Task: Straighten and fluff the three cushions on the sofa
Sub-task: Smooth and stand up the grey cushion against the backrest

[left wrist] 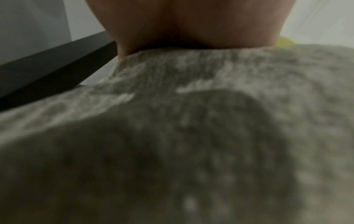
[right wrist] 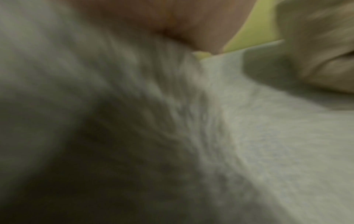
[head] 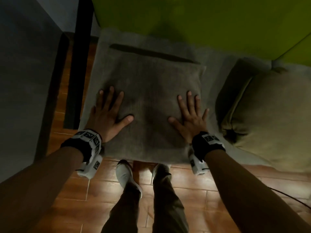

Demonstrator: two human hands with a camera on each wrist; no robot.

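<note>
**Both palms flat on grey cushion**

The grey cushion (head: 148, 101) lies flat on the sofa seat (head: 217, 68), at its left end. The left hand (head: 107, 115) and right hand (head: 190, 115) press on it, fingers straight and spread, grasping nothing. A beige cushion (head: 269, 111) lies just beside it, to the right. The wrist views are blurred.

floor (head: 188, 187): reddish-brown tiles under you, lit patch near your feet | shoe (head: 125, 174): your pale left one, on the tiles | trousers (head: 161, 204): dark | black frame (head: 79, 64): upright, left of you | wall (head: 25, 56): grey, far left | cable (head: 292, 197): thin, crosses tiles at right
</note>
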